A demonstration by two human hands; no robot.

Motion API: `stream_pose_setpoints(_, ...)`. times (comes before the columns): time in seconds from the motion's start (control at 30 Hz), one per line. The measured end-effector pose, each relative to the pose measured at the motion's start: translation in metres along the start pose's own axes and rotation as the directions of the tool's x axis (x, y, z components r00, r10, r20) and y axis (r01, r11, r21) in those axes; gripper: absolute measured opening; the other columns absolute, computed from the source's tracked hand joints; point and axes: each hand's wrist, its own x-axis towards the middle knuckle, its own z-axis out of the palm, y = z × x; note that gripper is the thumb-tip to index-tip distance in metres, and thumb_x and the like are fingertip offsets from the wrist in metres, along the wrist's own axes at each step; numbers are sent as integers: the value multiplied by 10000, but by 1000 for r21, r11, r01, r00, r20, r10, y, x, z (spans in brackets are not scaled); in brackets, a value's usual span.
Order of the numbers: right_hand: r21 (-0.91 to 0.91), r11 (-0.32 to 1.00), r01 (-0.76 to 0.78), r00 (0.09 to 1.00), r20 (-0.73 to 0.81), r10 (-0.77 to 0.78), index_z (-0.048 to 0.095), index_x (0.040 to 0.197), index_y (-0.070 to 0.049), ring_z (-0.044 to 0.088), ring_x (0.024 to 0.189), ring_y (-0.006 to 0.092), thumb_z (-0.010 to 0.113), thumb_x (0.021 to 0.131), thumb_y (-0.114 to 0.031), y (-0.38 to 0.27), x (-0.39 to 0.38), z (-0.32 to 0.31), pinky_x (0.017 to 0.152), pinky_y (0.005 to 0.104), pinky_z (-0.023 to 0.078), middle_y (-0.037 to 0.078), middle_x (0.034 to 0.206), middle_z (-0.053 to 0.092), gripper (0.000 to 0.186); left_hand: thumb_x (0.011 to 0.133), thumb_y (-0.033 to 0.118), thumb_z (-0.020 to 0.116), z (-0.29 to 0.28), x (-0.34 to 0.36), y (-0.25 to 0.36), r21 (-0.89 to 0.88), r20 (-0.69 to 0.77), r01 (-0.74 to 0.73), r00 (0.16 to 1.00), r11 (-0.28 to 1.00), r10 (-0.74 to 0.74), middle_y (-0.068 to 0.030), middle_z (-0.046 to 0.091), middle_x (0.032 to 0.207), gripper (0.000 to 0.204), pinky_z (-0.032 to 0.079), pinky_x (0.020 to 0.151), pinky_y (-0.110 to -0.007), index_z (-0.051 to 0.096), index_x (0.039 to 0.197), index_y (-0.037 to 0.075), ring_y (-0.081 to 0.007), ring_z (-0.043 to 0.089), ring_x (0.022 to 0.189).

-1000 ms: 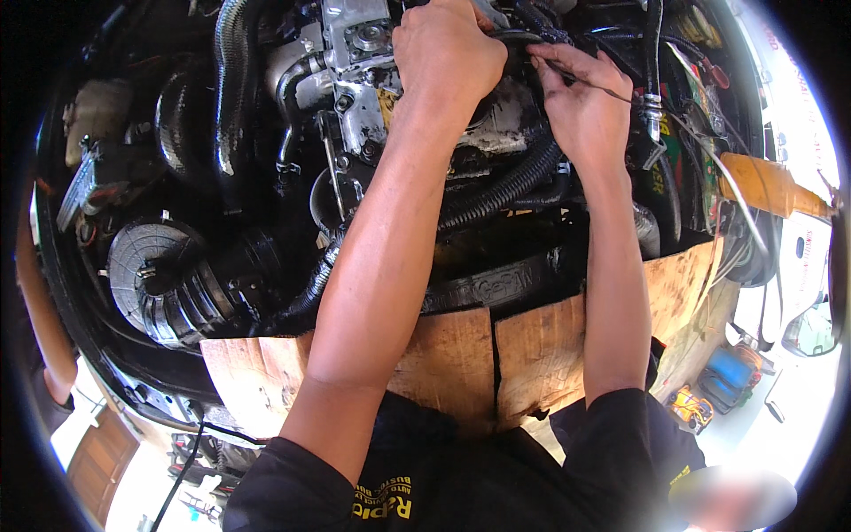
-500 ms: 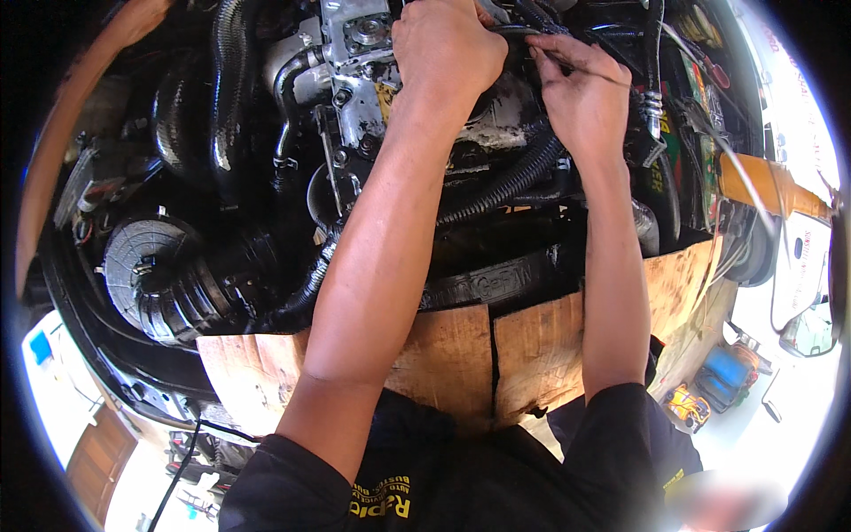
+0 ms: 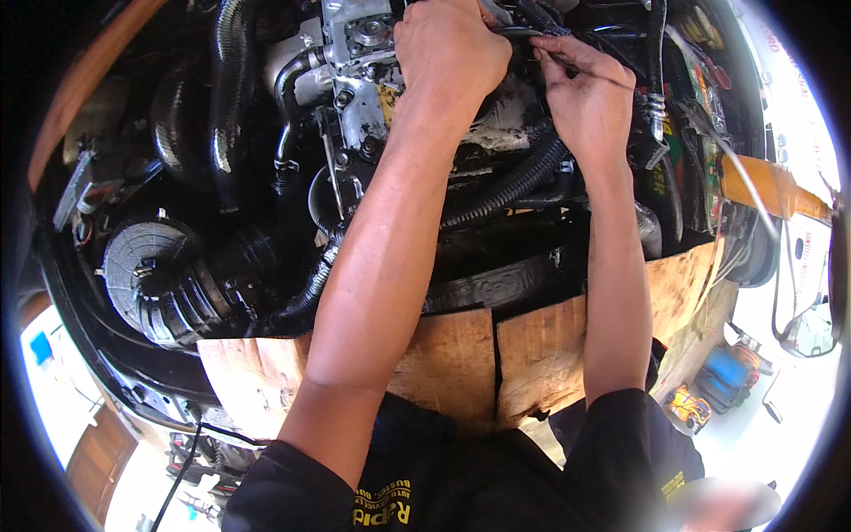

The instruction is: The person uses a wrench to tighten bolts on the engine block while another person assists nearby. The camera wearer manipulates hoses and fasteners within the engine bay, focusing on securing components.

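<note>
Head view: the dark engine bay [image 3: 80, 341] fills most of what is before me, its rim curving down at my left. The grimy metal engine [image 3: 355, 115] sits at its upper middle. My bare forearms [image 3: 381, 239] reach up over it, the left slanting, the right nearly straight. Two stained pieces of cardboard [image 3: 448, 363] lie side by side along the bay's front edge, a narrow dark gap between them. Another person's arm [image 3: 80, 97] curves along the far left. A thick black hose [image 3: 230, 89] runs down left of the engine; nearer me is a round, ridged black housing [image 3: 146, 257]. A ribbed black hose [image 3: 510, 191] slants below my hands. They are apart: my left hand [image 3: 456, 49] is balled over the engine, and I cannot tell what its hidden fingers grip. My right hand [image 3: 589, 97], just beside it, has thumb and forefinger close together at a thin dark line [image 3: 514, 33]; I cannot tell whether they pinch it.
</note>
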Motion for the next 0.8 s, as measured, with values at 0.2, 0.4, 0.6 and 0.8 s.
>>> stream_pose_setpoints(0.2, -1, 999, -49, 998, 27, 49, 850, 1054, -89, 717, 682, 280, 806, 906, -66, -5, 2, 1, 727, 335, 585, 167, 880, 790, 156, 772, 129, 803, -3, 1, 2, 7, 21, 39, 999, 999, -39, -278, 759, 971, 198, 599, 906, -523, 746, 912, 1, -474, 742, 967)
stream_pose_setpoints(0.4, -3, 1000, -15, 999, 41, 16, 845, 1035, -112, 729, 747, 341, 813, 871, -56, 6, 0, 2, 759, 372, 599, 172, 860, 776, 177, 776, 119, 785, -7, 0, 6, 3, 38, 19, 999, 1000, -19, -283, 758, 967, 188, 598, 912, -528, 749, 916, -1, -473, 743, 963)
stream_pose_setpoints(0.6, -81, 996, 33, 996, 80, -26, 843, 1105, -64, 788, 848, 191, 797, 939, -43, -5, 0, -3, 813, 275, 575, 114, 1035, 841, 173, 779, 120, 779, -4, 2, 3, 61, 30, 28, 999, 998, -29, -289, 757, 964, 192, 599, 915, -530, 738, 917, -6, -478, 743, 963)
stream_pose_setpoints(0.8, -15, 1000, -3, 999, 47, 4, 848, 1051, -89, 747, 734, 295, 806, 910, -74, -2, 1, -1, 734, 356, 582, 159, 884, 792, 149, 780, 118, 776, -2, 1, 5, 52, 22, 33, 999, 998, -34, -288, 758, 960, 186, 599, 917, -532, 732, 919, 2, -486, 742, 957)
